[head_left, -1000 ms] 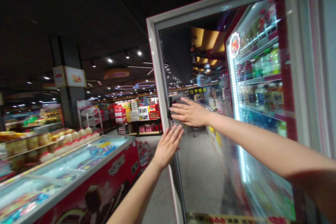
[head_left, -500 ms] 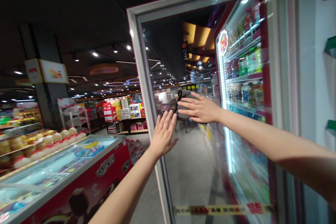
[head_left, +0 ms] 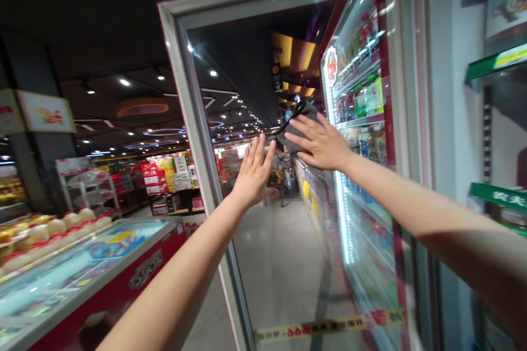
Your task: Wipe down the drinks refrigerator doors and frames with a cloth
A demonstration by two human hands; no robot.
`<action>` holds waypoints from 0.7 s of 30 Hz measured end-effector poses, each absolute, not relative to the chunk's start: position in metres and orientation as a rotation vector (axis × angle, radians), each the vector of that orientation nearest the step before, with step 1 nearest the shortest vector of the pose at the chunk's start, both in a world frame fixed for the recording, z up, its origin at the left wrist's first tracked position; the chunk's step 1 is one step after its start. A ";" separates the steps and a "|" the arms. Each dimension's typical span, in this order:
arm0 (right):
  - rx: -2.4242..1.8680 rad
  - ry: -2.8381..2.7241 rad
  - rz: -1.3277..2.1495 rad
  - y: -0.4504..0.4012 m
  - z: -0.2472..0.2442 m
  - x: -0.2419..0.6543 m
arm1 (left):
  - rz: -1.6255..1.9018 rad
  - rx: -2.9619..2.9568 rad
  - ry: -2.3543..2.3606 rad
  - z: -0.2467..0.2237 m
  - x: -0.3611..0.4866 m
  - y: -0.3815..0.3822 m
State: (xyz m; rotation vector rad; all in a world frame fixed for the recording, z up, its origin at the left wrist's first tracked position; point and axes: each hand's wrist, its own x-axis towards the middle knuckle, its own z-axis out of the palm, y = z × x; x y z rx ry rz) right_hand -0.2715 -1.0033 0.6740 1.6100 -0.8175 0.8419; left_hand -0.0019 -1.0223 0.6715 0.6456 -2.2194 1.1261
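Note:
A glass cooler door (head_left: 263, 252) in a pale grey frame swings open in front of me. My right hand (head_left: 319, 142) presses a crumpled grey cloth (head_left: 300, 129) flat against the glass, fingers spread over it. A thin black strip (head_left: 293, 119) lies along the cloth's upper edge; what it is, I cannot tell. My left hand (head_left: 255, 171) stands just beside the cloth, palm toward the glass, fingers spread and holding nothing. It is at or very near the pane.
Behind the door, a lit cooler holds bottled drinks (head_left: 358, 101) on shelves. A yellow printed strip (head_left: 329, 326) crosses the door's lower part. A red-sided chest freezer (head_left: 90, 269) stands at lower left, and stacked cartons (head_left: 164, 175) line the far aisle.
The cloth and my right hand have moved up the glass, away from the door's left edge. My left hand has risen too. The door frame has shifted left in view.

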 end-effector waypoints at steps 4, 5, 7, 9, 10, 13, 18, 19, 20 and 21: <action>1.287 -1.139 1.174 -0.993 0.693 -0.327 | 1.144 0.698 -2.246 0.680 -0.004 -1.021; 1.205 -1.195 1.255 -0.992 0.690 -0.333 | 1.147 0.705 -2.246 0.681 -0.004 -1.020; 1.165 -1.216 1.296 -0.993 0.670 -0.335 | 1.159 0.719 -2.241 0.681 -0.004 -1.017; 1.303 -1.125 1.169 -0.992 0.634 -0.335 | 1.177 0.736 -2.242 0.680 -0.005 -1.014; 1.403 -1.052 1.066 -0.991 0.614 -0.338 | 1.184 0.746 -2.242 0.680 -0.005 -1.013; 1.523 -0.899 0.913 -0.984 0.578 -0.366 | 1.191 0.774 -2.243 0.678 -0.005 -1.010; 1.307 -1.165 1.183 -0.975 0.644 -0.397 | 1.188 0.799 -2.254 0.679 -0.006 -1.008; 1.247 -1.209 1.257 -0.976 0.662 -0.393 | 1.187 0.803 -2.250 0.679 -0.006 -1.008; 1.199 -1.242 1.315 -0.978 0.675 -0.389 | 1.187 0.803 -2.247 0.679 -0.006 -1.008; 1.164 -1.263 1.358 -0.979 0.681 -0.383 | 1.186 0.802 -2.245 0.679 -0.007 -1.007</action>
